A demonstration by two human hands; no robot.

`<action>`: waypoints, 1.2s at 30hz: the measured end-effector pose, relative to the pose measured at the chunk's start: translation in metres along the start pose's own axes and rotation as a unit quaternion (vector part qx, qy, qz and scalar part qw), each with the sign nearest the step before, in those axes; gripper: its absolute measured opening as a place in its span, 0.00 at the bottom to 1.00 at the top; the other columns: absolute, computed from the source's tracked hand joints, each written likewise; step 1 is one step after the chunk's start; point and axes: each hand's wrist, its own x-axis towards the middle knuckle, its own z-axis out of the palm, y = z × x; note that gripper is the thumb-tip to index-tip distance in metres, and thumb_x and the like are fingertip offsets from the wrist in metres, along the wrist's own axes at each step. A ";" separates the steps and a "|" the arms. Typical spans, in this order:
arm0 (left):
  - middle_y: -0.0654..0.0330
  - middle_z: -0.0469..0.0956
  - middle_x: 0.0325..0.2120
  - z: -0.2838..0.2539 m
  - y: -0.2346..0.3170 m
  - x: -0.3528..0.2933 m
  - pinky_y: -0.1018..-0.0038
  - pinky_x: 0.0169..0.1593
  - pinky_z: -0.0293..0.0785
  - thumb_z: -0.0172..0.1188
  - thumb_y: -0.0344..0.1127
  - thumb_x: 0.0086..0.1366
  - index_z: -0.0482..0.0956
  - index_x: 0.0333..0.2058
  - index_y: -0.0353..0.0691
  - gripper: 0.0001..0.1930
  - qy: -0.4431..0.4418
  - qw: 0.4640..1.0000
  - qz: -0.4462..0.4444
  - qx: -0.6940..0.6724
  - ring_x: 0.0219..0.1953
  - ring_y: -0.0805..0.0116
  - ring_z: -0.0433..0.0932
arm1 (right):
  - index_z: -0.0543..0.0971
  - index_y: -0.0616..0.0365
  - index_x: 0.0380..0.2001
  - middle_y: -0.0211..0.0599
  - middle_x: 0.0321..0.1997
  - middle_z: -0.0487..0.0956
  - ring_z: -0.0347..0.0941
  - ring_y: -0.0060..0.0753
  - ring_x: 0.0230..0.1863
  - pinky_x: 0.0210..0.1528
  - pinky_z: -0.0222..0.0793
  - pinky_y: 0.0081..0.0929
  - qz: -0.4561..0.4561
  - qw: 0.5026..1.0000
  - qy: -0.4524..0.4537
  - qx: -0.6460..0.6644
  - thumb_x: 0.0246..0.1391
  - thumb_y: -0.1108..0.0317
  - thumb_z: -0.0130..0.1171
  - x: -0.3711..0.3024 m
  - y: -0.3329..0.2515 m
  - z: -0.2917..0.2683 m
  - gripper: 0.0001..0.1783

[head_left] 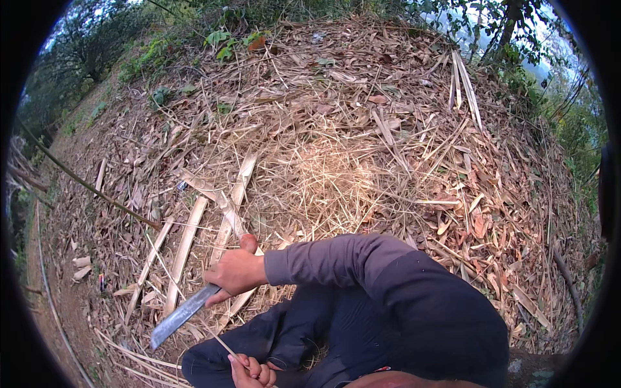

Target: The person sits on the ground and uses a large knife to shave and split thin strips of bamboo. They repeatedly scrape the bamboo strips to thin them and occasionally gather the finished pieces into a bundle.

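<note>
Clasps a knife [184, 315] in the closed right hand [238, 271]; pinches a thin strip [224, 346] in the curled left hand [252, 373], over the trouser leg [275, 326]. Likely light, springy; best held at the near end.

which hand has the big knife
The right hand, at the end of the grey sleeve, grips the knife; the left hand, lower down, holds a thin strip.

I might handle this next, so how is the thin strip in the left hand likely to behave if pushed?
The thin strip is probably light, looking slender against the left hand. It likely has some stiffness, since it juts beyond the grip without visibly drooping. A sideways push would probably flex it, given its thinness.
</note>
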 end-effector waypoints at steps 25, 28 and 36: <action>0.67 0.59 0.20 -0.009 0.018 -0.015 0.72 0.23 0.56 0.34 0.54 0.78 0.67 0.42 0.47 0.19 -0.194 0.976 -0.019 -0.101 0.17 0.72 0.53 | 0.74 0.55 0.22 0.42 0.20 0.77 0.79 0.48 0.24 0.24 0.73 0.43 -0.027 0.995 0.078 0.056 0.54 0.26 0.51 -0.018 -0.015 0.019 0.38; 0.67 0.58 0.20 -0.005 0.009 -0.029 0.72 0.23 0.56 0.34 0.54 0.78 0.67 0.42 0.47 0.19 -0.152 0.985 -0.053 -0.054 0.17 0.72 0.52 | 0.74 0.54 0.23 0.39 0.21 0.76 0.78 0.48 0.23 0.23 0.74 0.43 -0.148 0.983 0.107 0.028 0.52 0.26 0.52 -0.025 0.004 0.037 0.37; 0.70 0.54 0.16 0.021 0.011 -0.052 0.81 0.16 0.45 0.38 0.50 0.79 0.63 0.33 0.45 0.18 0.016 0.997 0.075 -0.031 0.12 0.83 0.46 | 0.77 0.58 0.26 0.48 0.19 0.78 0.79 0.55 0.24 0.27 0.74 0.49 0.178 0.977 0.106 0.043 0.64 0.38 0.50 0.005 0.031 0.014 0.31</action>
